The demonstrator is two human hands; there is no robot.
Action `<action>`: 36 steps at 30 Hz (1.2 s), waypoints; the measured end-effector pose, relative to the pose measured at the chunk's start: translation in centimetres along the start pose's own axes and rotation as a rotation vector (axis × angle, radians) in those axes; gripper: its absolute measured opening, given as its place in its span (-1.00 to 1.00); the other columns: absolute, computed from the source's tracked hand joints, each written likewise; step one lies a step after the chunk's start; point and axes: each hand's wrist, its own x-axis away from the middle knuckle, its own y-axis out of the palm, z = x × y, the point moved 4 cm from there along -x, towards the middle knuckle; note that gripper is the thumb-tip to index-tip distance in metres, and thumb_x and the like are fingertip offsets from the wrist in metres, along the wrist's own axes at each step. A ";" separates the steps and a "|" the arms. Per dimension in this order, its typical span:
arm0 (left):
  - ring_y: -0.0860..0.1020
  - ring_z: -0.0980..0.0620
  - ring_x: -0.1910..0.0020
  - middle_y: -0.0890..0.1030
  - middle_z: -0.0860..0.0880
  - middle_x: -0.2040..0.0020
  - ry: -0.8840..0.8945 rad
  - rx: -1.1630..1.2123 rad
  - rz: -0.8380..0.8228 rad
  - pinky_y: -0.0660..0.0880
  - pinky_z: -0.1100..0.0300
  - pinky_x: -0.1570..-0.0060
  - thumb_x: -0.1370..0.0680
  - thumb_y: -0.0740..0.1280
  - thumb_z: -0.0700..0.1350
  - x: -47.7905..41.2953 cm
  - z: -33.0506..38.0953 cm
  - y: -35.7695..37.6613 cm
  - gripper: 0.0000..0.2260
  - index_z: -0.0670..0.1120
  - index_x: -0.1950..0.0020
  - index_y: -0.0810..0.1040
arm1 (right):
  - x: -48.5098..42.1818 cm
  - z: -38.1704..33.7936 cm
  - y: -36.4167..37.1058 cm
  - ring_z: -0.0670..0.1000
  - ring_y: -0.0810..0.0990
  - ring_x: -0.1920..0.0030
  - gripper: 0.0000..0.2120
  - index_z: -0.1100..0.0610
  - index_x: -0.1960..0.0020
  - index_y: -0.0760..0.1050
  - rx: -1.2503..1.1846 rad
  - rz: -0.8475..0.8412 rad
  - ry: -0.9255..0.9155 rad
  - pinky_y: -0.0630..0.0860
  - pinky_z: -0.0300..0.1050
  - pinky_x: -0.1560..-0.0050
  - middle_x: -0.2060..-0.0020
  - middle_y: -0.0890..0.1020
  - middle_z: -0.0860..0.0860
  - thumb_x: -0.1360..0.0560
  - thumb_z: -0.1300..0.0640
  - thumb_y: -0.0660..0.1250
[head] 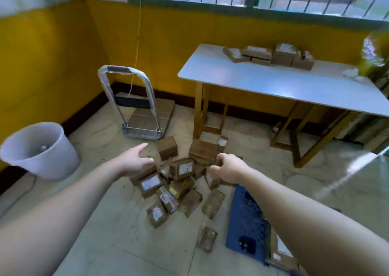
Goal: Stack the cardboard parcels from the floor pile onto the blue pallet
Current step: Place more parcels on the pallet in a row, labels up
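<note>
A pile of brown cardboard parcels point(181, 183), several with white labels, lies on the tiled floor in the middle of the view. The blue pallet point(246, 221) sits on the floor to the right of the pile, partly hidden by my right forearm; one labelled parcel point(281, 252) lies on its near part. My left hand point(136, 160) reaches over the pile's left side with fingers spread, holding nothing. My right hand point(229, 168) hovers over the pile's right side with its fingers curled downward; whether it grips a parcel is not clear.
A folding hand trolley point(145, 115) stands by the yellow wall beyond the pile. A white table point(273, 82) at the right carries several more parcels point(271, 54). A white bucket point(42, 149) stands at the left. One stray parcel point(207, 239) lies near the pallet.
</note>
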 end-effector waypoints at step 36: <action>0.28 -0.06 -0.46 0.24 -0.09 -0.52 0.113 -0.305 -0.546 0.23 0.16 -0.36 -0.57 0.27 0.02 -47.2 -9.8 7.0 -0.40 -0.04 -0.56 0.12 | -38.2 -5.0 16.8 0.12 0.34 -0.43 -0.42 0.11 -0.53 0.19 -0.375 -0.146 0.488 0.32 -0.02 -0.37 -0.47 0.33 0.09 -0.59 -0.10 0.22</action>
